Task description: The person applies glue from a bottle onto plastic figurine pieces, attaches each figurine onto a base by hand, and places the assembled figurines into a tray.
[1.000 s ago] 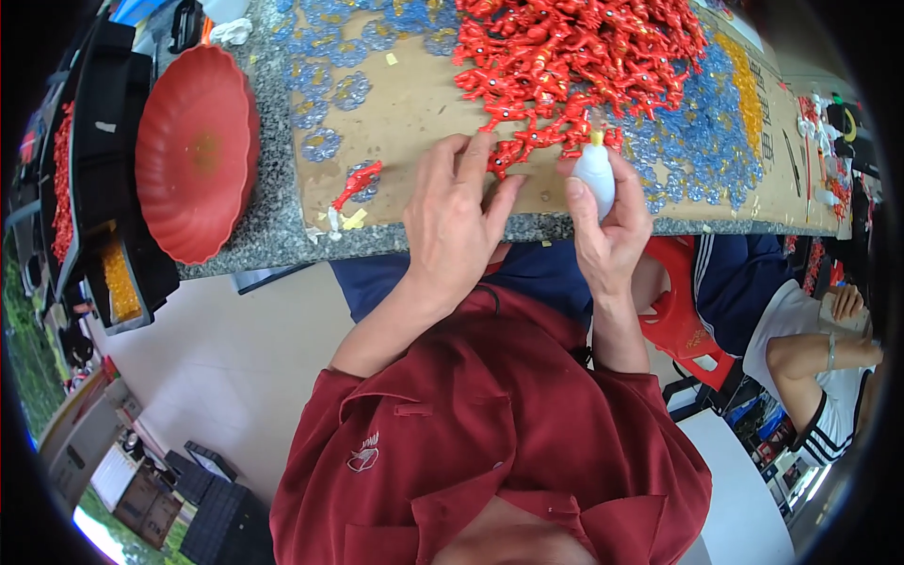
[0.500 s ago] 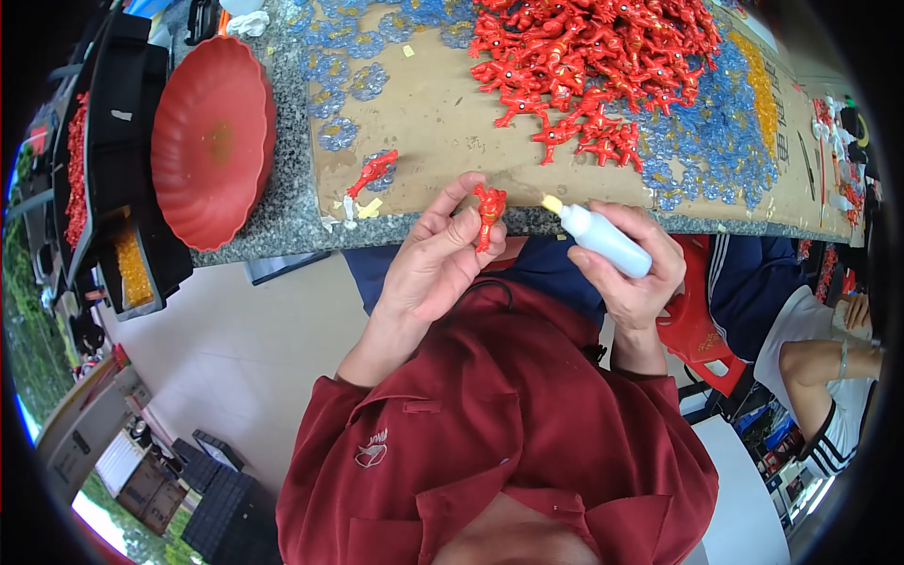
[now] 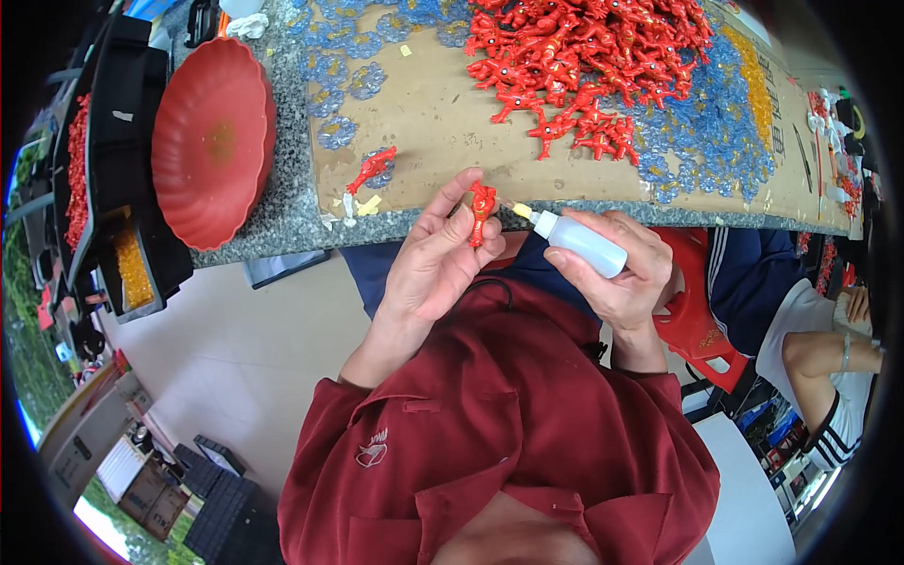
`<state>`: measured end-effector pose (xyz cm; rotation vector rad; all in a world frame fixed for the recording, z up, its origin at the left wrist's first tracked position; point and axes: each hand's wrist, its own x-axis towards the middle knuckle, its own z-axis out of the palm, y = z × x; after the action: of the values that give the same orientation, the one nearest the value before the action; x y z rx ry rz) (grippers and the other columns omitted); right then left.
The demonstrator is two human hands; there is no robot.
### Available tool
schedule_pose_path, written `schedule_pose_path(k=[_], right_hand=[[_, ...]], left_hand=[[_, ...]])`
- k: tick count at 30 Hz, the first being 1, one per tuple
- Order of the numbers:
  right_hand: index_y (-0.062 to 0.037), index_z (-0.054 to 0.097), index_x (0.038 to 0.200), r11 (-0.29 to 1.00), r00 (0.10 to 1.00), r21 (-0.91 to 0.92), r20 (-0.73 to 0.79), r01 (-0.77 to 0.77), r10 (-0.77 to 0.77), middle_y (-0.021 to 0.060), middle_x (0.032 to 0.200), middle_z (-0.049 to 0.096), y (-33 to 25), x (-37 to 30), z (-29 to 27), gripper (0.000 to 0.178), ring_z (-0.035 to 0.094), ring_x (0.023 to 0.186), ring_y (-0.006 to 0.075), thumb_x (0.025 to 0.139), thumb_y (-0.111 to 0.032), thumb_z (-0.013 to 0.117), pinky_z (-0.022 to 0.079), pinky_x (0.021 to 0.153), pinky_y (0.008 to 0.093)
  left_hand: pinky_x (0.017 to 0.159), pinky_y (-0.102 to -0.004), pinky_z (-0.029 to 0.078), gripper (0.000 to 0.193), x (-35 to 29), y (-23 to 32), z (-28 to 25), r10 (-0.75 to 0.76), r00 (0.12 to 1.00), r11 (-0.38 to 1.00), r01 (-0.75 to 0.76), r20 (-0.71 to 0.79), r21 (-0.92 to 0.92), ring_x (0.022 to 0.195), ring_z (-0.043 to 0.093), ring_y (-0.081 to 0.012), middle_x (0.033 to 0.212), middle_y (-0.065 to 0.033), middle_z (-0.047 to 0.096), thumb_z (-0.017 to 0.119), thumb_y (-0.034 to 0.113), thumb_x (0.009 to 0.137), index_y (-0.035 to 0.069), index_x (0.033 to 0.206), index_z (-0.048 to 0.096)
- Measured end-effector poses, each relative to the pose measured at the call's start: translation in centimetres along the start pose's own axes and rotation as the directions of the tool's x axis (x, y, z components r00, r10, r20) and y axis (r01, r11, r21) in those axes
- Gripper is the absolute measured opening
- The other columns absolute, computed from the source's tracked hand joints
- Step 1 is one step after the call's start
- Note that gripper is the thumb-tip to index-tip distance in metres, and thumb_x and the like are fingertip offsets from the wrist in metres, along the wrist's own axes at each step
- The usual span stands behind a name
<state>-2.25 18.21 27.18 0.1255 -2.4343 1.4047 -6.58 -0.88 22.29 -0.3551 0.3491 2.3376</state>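
Observation:
Between the thumb and fingers of my left hand (image 3: 435, 247) is a small red animal figurine (image 3: 481, 213), held upright just off the table's front edge. My right hand (image 3: 623, 270) is wrapped round a white squeeze bottle (image 3: 582, 243). The bottle's yellow-collared nozzle (image 3: 523, 210) points left, and its thin tip is close to the figurine; whether they touch I cannot tell. Just beyond my left hand, another red figurine (image 3: 373, 169) lies on a clear bluish flower-shaped piece, near some yellow scraps (image 3: 369, 205).
A large heap of red figurines (image 3: 584, 66) covers the back middle of the cardboard sheet (image 3: 433, 113). Clear bluish pieces (image 3: 702, 155) lie to its right and far left. A red scalloped bowl (image 3: 215, 141) stands left, beside black bins (image 3: 118, 122). At right sits another person (image 3: 819, 348).
My right hand has brought the bottle left, so its nozzle is now close to the figurine. The figurine has shifted slightly left in my left hand.

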Motion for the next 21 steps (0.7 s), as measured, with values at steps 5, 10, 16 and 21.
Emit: schedule_pose_path(k=[5, 10, 16, 21], right_hand=[[0.0027, 0.065, 0.089, 0.999, 0.999, 0.024, 0.009, -0.031, 0.031, 0.0116, 0.07, 0.064, -0.2, -0.1, -0.4, 0.033, 0.06, 0.056, 0.0157, 0.061, -0.009, 0.079, 0.045, 0.048, 0.0251], [0.0037, 0.066, 0.089, 0.993, 0.998, 0.105, -0.01, -0.059, 0.06, 0.0086, 0.063, 0.058, -0.3, 0.0, -0.5, 0.034, 0.053, 0.053, 0.0132, 0.06, -0.008, 0.076, 0.038, 0.048, 0.023], [0.0016, 0.066, 0.089, 0.995, 0.996, 0.071, 0.058, -0.07, 0.066, 0.0076, 0.066, 0.062, -0.5, 0.5, -1.1, 0.031, 0.057, 0.054, 0.0135, 0.062, -0.007, 0.078, 0.042, 0.048, 0.0237], [0.0018, 0.065, 0.091, 0.951, 0.978, 0.233, 0.009, -0.204, 0.208, 0.0088, 0.075, 0.064, 0.2, 1.1, -0.6, 0.03, 0.06, 0.064, 0.0133, 0.064, -0.005, 0.075, 0.045, 0.058, 0.0232]], left_hand=[[0.077, -0.0293, 0.046, 0.045, 0.0, 0.0, 0.0, -0.005, 1.0, 1.0, 0.005, 0.002, 0.013, 0.083, 0.054, -0.0156, 0.104, -0.0101, 0.056, 0.055, 0.006, 0.087, 0.008, 0.129, 0.04], [0.076, -0.0287, 0.046, 0.049, 0.0, -0.1, 0.4, -0.014, 1.0, 0.998, 0.014, 0.003, 0.06, 0.082, 0.054, -0.0151, 0.104, -0.0092, 0.056, 0.056, 0.007, 0.086, 0.007, 0.132, 0.038], [0.077, -0.0291, 0.045, 0.049, 0.0, -0.2, 0.6, -0.004, 1.0, 0.997, 0.004, -0.002, 0.074, 0.083, 0.054, -0.0157, 0.102, -0.0087, 0.056, 0.055, 0.007, 0.087, 0.005, 0.132, 0.036], [0.077, -0.0295, 0.045, 0.043, -0.4, 0.2, -0.2, -0.012, 0.999, 0.999, 0.01, 0.046, 0.047, 0.085, 0.054, -0.0167, 0.101, -0.0087, 0.056, 0.054, 0.006, 0.087, 0.004, 0.128, 0.041]])
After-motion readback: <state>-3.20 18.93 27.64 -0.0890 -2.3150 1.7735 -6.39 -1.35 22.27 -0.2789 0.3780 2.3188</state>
